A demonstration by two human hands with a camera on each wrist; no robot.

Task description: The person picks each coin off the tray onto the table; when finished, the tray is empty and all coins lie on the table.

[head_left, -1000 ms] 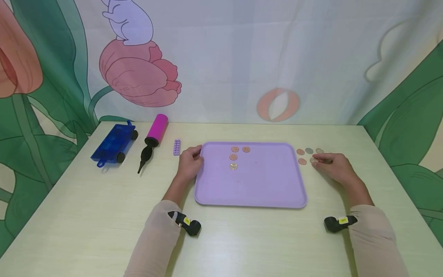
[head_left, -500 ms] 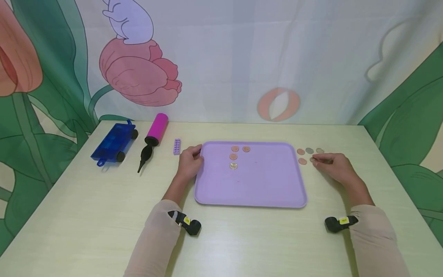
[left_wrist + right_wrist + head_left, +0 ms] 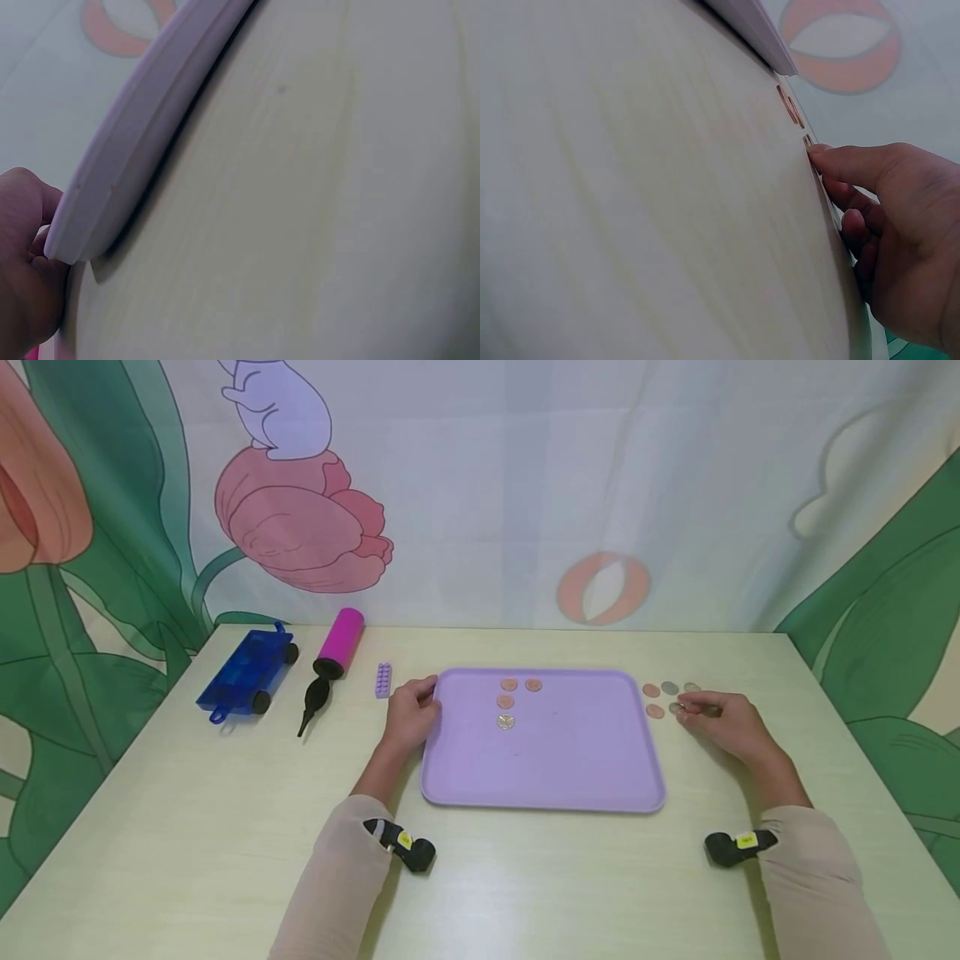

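My left hand (image 3: 411, 713) grips the left rim of a lilac tray (image 3: 585, 760), which lies flat on the table. In the left wrist view, the fingers (image 3: 45, 202) are at the tray's corner. Several coins lie on the tray: copper ones near its far side and a gold-coloured coin (image 3: 506, 722) below them. To the right of the tray, my right hand (image 3: 723, 720) pinches the edge of a silvery coin (image 3: 676, 707) at the table surface. Around it lie copper coins (image 3: 651, 691), a grey coin (image 3: 670, 688) and another coin partly hidden by the fingers.
Left of the tray are a lilac toy brick (image 3: 383, 680), a pink hand pump (image 3: 340, 643) with a black nozzle, and a blue toy cart (image 3: 247, 672) with black wheels. A printed curtain (image 3: 480, 527) hangs behind the table's far edge.
The right thumb and fingers have shifted very slightly at the silvery coin. The left hand and the tray stay where they were.
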